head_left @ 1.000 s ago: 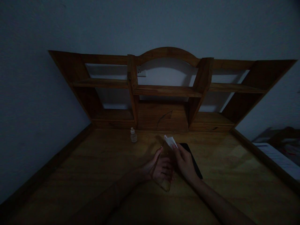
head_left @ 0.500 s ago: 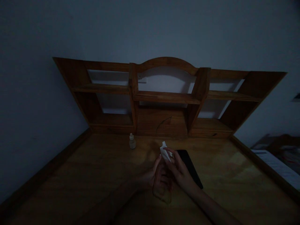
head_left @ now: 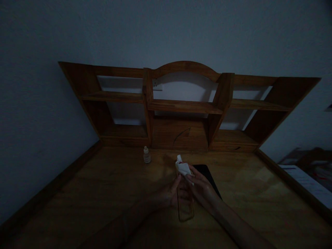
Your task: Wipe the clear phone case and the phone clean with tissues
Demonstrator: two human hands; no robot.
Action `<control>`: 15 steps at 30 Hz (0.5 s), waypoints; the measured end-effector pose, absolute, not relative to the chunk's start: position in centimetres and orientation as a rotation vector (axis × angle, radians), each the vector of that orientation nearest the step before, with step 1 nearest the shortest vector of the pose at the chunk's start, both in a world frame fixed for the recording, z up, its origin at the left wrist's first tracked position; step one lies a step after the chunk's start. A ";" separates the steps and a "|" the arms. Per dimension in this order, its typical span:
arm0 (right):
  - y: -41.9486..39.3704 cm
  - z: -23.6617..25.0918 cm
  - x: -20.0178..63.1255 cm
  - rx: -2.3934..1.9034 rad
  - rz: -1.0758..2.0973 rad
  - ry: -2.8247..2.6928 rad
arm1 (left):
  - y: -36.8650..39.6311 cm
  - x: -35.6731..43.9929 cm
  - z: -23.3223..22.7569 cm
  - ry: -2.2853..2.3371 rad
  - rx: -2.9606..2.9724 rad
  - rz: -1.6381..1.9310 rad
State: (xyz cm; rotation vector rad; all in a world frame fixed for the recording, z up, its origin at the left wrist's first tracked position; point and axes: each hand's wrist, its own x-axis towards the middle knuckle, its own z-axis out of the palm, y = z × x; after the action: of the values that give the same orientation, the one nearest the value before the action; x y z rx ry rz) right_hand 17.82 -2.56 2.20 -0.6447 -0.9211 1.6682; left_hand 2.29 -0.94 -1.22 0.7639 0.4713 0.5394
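Observation:
A clear phone case (head_left: pixel 186 216) with a yellowish rim is held up above the desk. My left hand (head_left: pixel 172 194) grips it from the left, and its fingers show through the see-through back. In my right hand (head_left: pixel 201 186) is a folded white tissue (head_left: pixel 183 168), pressed against the upper end of the case. A flat black phone or tablet (head_left: pixel 209 176) lies on the desk behind my right hand, which partly covers it. To the left stands a small dropper bottle (head_left: pixel 147 156) with a pale cap, upright.
A wooden shelf unit (head_left: pixel 184 106) with several compartments rises along the back of the wooden desk (head_left: pixel 103 193). On the wall behind it is a white socket (head_left: pixel 157 85). Raised wooden edges border the desk. White papers (head_left: pixel 306 183) lie beyond its right edge. The room is dim.
The phone case has turned more upright and shifted slightly right. My right hand has moved the tissue over the case's upper end, with the tissue now lying flatter across it.

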 end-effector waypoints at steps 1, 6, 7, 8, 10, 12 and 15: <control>-2.5 2.2 17.9 -0.636 1.675 -0.909 | -1.0 2.3 -1.3 0.458 0.755 0.547; -2.4 1.9 18.3 -0.638 1.698 -0.898 | -1.0 2.2 -1.4 0.410 0.768 0.594; -2.4 1.9 18.3 -0.646 1.698 -0.902 | -1.0 2.2 -1.4 0.412 0.770 0.596; -2.4 1.9 18.4 -0.649 1.697 -0.907 | -1.0 2.2 -1.5 0.415 0.775 0.594; -2.4 1.8 18.4 -0.642 1.691 -0.911 | -1.1 2.2 -1.8 0.432 0.793 0.598; -2.4 1.8 18.5 -0.636 1.687 -0.898 | -1.1 2.2 -2.1 0.449 0.827 0.609; -2.5 1.8 18.5 -0.639 1.707 -0.882 | -1.0 2.3 -2.3 0.443 0.867 0.637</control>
State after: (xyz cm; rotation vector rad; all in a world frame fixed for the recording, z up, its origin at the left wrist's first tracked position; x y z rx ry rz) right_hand 18.53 -2.47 1.82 -0.6389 -0.8821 1.7067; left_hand 2.29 -1.05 -2.26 0.8669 0.4426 0.6374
